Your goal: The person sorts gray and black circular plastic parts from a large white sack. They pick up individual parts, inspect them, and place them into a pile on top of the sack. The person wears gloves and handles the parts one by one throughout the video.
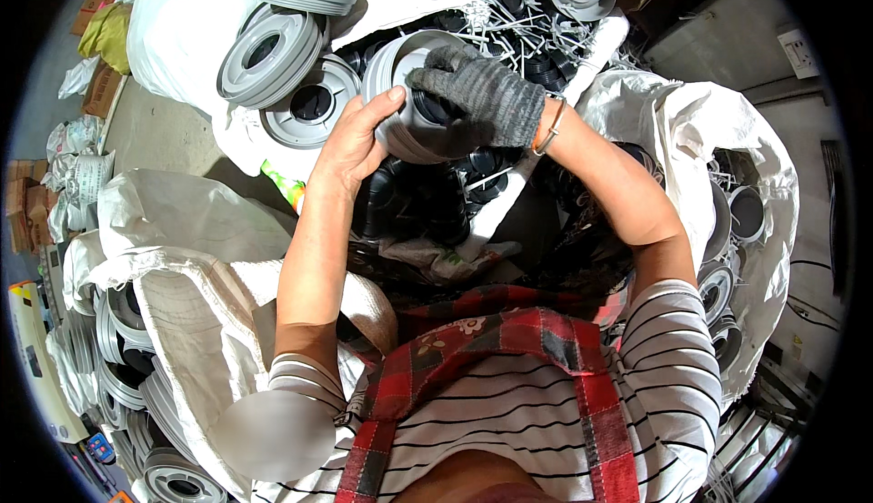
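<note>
A grey round plastic part [411, 142] with a ribbed side and a hollow middle is held up in front of me. My bare left hand [353, 137] is closed on its left rim, the thumb along the edge. My right hand [482, 94], in a dark grey knitted glove, curls over the part's right side with its fingers reaching into the hollow. Something black shows inside, partly hidden by the glove. Just left of the hands lie more grey round parts [268, 57], some stacked. Below the held part is a heap of black plastic pieces [396, 198].
White thin plastic sticks [518, 16] lie tangled with black pieces at the far side. An open white woven sack [764, 139] with grey parts stands at right. Another white sack [195, 321] stands at left, beside many grey round parts [123, 385]. A socket [797, 51] is on the right wall.
</note>
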`<state>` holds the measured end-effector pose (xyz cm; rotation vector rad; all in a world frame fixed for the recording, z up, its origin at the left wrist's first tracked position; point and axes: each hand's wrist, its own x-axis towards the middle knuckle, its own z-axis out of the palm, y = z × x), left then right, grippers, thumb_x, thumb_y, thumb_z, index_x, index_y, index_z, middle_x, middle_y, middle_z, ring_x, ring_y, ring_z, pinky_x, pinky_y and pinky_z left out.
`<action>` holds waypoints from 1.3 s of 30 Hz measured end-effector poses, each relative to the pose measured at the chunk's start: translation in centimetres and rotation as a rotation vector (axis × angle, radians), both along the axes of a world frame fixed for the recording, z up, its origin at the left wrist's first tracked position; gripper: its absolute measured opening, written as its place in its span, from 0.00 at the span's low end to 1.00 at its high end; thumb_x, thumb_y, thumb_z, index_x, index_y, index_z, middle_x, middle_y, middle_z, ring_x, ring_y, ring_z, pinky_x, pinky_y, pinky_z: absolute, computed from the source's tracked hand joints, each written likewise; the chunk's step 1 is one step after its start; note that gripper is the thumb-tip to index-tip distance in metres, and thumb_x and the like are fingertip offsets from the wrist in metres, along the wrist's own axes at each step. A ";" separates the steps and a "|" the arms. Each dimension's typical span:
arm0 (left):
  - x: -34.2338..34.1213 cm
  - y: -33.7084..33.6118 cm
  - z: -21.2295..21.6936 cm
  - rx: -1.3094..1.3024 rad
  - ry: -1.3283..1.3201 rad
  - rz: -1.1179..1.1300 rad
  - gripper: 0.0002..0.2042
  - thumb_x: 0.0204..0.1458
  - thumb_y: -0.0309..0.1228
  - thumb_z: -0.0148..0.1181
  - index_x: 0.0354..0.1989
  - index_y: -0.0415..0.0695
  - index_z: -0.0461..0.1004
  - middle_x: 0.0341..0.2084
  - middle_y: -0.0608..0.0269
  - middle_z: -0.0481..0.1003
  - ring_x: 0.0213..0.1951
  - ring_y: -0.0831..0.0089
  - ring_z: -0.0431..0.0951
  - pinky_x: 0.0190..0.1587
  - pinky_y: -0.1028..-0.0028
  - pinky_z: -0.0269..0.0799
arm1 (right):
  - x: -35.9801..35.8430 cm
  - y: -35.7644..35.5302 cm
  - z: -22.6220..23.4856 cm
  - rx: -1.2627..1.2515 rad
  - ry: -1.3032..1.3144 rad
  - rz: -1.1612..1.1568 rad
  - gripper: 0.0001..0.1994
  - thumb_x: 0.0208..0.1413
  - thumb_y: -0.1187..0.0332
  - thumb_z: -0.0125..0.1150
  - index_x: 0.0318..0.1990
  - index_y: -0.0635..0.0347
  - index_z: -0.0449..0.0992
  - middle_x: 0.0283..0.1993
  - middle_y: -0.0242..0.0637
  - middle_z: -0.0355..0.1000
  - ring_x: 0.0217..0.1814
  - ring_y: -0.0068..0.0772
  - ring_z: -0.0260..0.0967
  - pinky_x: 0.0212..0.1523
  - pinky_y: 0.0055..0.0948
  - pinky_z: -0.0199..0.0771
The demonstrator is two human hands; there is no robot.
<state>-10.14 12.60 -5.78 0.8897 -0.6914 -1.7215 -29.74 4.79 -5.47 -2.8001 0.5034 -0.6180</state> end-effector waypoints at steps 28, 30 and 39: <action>-0.1 0.8 0.6 -0.045 -0.212 0.077 0.12 0.44 0.25 0.62 0.37 0.37 0.71 0.30 0.65 0.72 0.35 0.77 0.72 0.39 0.77 0.69 | 0.3 1.1 -0.5 0.063 -0.094 -0.136 0.33 0.39 0.60 0.65 0.58 0.46 0.63 0.49 0.51 0.66 0.46 0.52 0.69 0.42 0.41 0.73; -0.3 0.9 0.8 -0.046 -0.173 0.079 0.12 0.45 0.25 0.61 0.39 0.37 0.71 0.31 0.65 0.72 0.36 0.77 0.72 0.40 0.77 0.68 | 0.2 0.9 0.5 0.093 0.040 -0.156 0.33 0.39 0.60 0.65 0.58 0.45 0.63 0.48 0.51 0.66 0.46 0.52 0.69 0.43 0.41 0.72; -2.1 1.0 -0.6 -0.289 -0.535 0.084 0.15 0.45 0.28 0.65 0.41 0.37 0.72 0.31 0.64 0.75 0.34 0.78 0.73 0.38 0.76 0.70 | 0.4 0.2 -1.9 0.388 -0.337 -0.381 0.37 0.32 0.45 0.70 0.46 0.66 0.71 0.40 0.52 0.73 0.44 0.48 0.72 0.47 0.39 0.71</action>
